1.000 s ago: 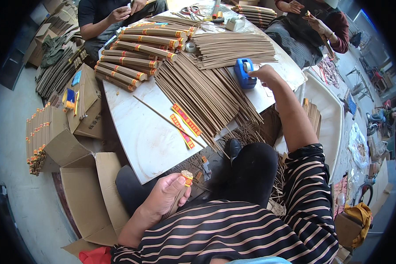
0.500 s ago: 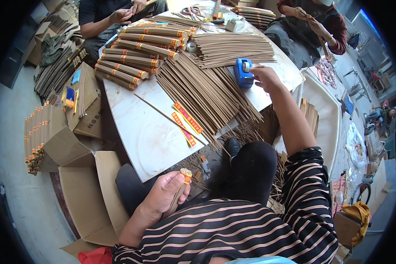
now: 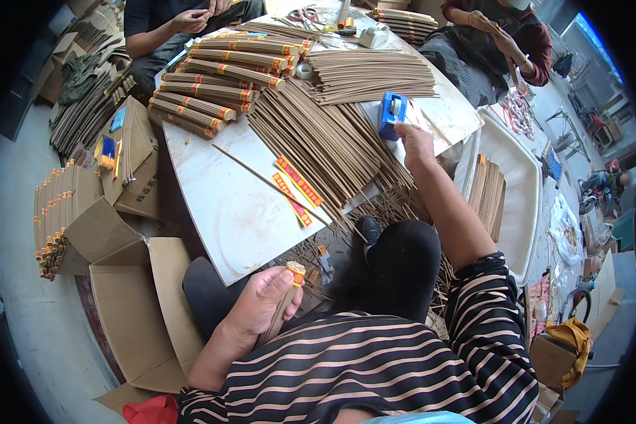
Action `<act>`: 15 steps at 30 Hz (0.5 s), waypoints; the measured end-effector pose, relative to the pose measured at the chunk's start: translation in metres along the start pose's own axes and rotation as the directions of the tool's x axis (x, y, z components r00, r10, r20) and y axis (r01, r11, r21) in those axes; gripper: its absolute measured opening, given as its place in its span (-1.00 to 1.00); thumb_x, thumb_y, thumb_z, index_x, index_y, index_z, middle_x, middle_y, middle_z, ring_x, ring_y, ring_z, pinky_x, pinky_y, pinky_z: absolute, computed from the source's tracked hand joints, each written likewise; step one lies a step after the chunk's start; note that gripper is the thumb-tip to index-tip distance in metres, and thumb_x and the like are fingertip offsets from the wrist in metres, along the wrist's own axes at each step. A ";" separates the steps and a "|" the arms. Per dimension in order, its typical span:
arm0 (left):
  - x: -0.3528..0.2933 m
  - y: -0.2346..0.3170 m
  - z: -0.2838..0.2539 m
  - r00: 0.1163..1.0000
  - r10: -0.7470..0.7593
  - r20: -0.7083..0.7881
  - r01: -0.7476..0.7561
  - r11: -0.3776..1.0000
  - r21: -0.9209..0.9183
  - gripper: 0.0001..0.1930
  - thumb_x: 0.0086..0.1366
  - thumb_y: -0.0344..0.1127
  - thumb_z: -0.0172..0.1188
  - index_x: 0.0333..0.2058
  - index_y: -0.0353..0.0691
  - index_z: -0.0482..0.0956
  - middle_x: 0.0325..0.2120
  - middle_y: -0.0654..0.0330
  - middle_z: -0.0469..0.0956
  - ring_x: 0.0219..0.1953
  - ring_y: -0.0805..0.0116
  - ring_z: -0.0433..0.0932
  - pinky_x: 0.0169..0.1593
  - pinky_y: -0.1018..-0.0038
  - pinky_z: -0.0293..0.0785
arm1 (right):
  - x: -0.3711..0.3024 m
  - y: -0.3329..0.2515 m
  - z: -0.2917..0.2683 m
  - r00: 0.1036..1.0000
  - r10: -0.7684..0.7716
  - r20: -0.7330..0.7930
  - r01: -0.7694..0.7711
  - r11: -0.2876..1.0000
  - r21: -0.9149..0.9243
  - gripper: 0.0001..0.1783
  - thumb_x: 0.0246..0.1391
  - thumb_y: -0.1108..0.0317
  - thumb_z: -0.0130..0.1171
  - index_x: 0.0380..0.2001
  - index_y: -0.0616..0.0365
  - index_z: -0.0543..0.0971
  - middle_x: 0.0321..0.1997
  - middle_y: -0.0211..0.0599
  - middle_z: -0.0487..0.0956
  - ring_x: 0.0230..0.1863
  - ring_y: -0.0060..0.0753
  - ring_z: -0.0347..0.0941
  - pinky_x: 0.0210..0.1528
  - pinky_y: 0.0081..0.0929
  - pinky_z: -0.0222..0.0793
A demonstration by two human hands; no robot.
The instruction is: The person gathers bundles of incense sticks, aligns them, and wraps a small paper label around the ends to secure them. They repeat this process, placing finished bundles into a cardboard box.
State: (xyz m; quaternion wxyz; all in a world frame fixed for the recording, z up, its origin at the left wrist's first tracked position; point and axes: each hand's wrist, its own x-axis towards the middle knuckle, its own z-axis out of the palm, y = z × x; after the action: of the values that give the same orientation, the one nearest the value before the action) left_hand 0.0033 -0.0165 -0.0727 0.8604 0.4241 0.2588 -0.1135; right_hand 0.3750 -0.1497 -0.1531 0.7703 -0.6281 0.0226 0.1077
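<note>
Head view: I see the left hand (image 3: 254, 302) with its fingers clamped around a stick bundle (image 3: 278, 316), off the worktop (image 3: 215, 205), near its closest corner. The right hand (image 3: 417, 145) is by the blue tape dispenser (image 3: 391, 114), near the right edge; whether its fingers pinch anything, I cannot tell.

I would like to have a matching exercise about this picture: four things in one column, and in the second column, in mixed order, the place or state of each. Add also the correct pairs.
Things
1. Left hand
2. Right hand
3. Paper strips
4. Open cardboard box

Place or state
A. Red and yellow, on the white table
B. To the left of the person's legs
C. Closed around a bundle of sticks
D. Close to the blue tape dispenser

Pairs: 1-C, 2-D, 3-A, 4-B
</note>
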 end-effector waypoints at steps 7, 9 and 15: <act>0.000 0.001 -0.002 1.000 0.008 0.018 -0.008 1.000 -0.009 -0.67 0.29 -0.05 0.02 -0.30 -0.25 0.38 -0.55 0.23 0.44 -0.61 0.56 0.38 -0.53 0.67 0.32 | 0.000 0.000 0.000 0.990 0.140 -0.021 -0.141 0.976 -0.164 -0.82 -0.20 0.52 0.19 -0.74 0.19 0.42 -0.63 -0.40 0.42 -0.63 -0.57 0.26 -0.56 -0.62 0.17; 0.001 0.000 -0.003 1.000 0.007 0.020 -0.006 1.000 -0.023 -0.67 0.29 -0.05 0.01 -0.29 -0.26 0.38 -0.55 0.23 0.44 -0.61 0.56 0.38 -0.53 0.67 0.32 | -0.004 -0.001 0.005 0.985 0.159 -0.063 -0.166 0.978 -0.123 -0.82 -0.21 0.52 0.18 -0.75 0.19 0.41 -0.66 -0.40 0.41 -0.65 -0.58 0.24 -0.59 -0.61 0.15; 0.001 -0.001 -0.005 1.000 0.002 0.012 -0.001 0.999 -0.032 -0.67 0.30 -0.06 0.01 -0.29 -0.27 0.37 -0.55 0.22 0.44 -0.60 0.55 0.37 -0.53 0.66 0.32 | -0.003 0.001 0.011 0.976 0.176 -0.131 -0.183 0.982 -0.041 -0.86 -0.26 0.52 0.19 -0.73 0.21 0.44 -0.70 -0.39 0.40 -0.68 -0.57 0.23 -0.64 -0.56 0.09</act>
State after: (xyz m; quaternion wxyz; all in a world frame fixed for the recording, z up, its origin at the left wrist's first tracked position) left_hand 0.0019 -0.0132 -0.0769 0.8687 0.4098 0.2550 -0.1114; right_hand 0.3709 -0.1388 -0.1516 0.7374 -0.6493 0.1252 0.1375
